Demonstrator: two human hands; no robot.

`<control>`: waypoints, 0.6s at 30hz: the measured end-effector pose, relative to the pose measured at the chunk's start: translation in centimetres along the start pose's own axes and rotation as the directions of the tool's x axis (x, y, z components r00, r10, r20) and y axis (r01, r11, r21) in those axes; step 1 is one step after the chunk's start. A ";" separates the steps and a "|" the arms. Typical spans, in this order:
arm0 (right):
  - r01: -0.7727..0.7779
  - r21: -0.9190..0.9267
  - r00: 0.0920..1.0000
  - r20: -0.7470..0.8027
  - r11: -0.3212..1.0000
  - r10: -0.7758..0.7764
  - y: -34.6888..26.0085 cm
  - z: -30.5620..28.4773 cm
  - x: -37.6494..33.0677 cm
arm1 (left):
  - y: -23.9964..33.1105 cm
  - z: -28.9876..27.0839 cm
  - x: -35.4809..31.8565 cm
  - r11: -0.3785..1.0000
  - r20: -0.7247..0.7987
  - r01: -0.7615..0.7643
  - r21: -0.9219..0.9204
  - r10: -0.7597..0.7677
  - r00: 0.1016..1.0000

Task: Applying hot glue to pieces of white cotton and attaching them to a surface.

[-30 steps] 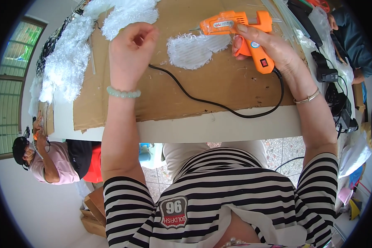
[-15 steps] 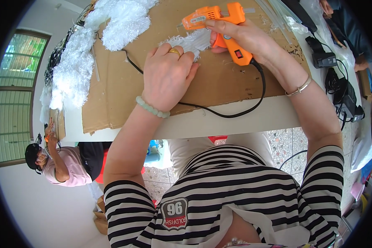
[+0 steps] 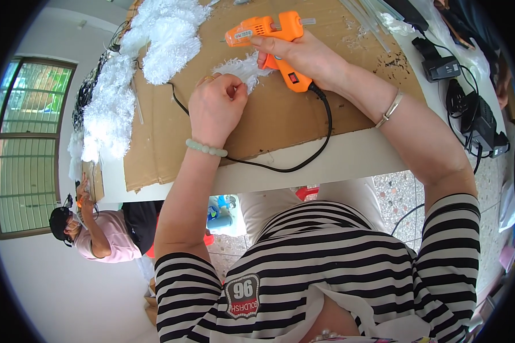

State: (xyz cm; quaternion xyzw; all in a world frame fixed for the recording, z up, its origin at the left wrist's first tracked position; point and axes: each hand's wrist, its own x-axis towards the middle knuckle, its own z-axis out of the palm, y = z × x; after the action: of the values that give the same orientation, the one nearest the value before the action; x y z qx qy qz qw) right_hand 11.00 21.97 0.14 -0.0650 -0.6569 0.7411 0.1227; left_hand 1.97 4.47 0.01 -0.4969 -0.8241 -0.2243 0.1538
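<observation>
My right hand is wrapped round the handle of an orange hot glue gun, whose nozzle points left. A clear glue stick juts from its back end, and a black cord runs from the handle's base. Below the nozzle lies a white fringed, shiny piece on the cardboard. My left hand is closed at that piece's lower left end, thumb and fingers pinched at its edge. The curled fingers partly hide what they grip. Nozzle and white piece look apart.
Piles of fluffy white tinsel-like material lie on the left of the cardboard sheet. Clear glue sticks lie at the back right. Black power adapters with cords sit at the right edge. A person works at the far left.
My right hand has carried the glue gun left, its nozzle now above the white piece's left part. My left hand has shifted slightly left and turned, thumb curled against the fingers.
</observation>
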 end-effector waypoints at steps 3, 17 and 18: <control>0.011 0.011 1.000 0.002 1.000 -0.011 0.5 -0.3 0.2 | 0.9 -0.4 -0.1 0.999 -0.006 0.001 0.039 -0.001 1.000; 0.035 -0.011 0.999 0.030 0.999 -0.035 -0.4 0.1 -0.6 | 0.4 -0.8 -0.5 0.919 0.097 -0.312 0.243 0.297 0.950; 0.019 -0.016 1.000 0.025 1.000 -0.019 -0.2 0.1 -0.4 | 0.3 -0.8 -0.4 0.932 0.095 -0.290 0.219 0.276 0.957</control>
State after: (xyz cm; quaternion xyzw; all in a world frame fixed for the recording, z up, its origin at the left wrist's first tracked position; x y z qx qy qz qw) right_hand 11.40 21.75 0.33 -0.0504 -0.6649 0.7353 0.1210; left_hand 2.40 3.85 0.57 -0.5960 -0.7687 -0.0870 0.2152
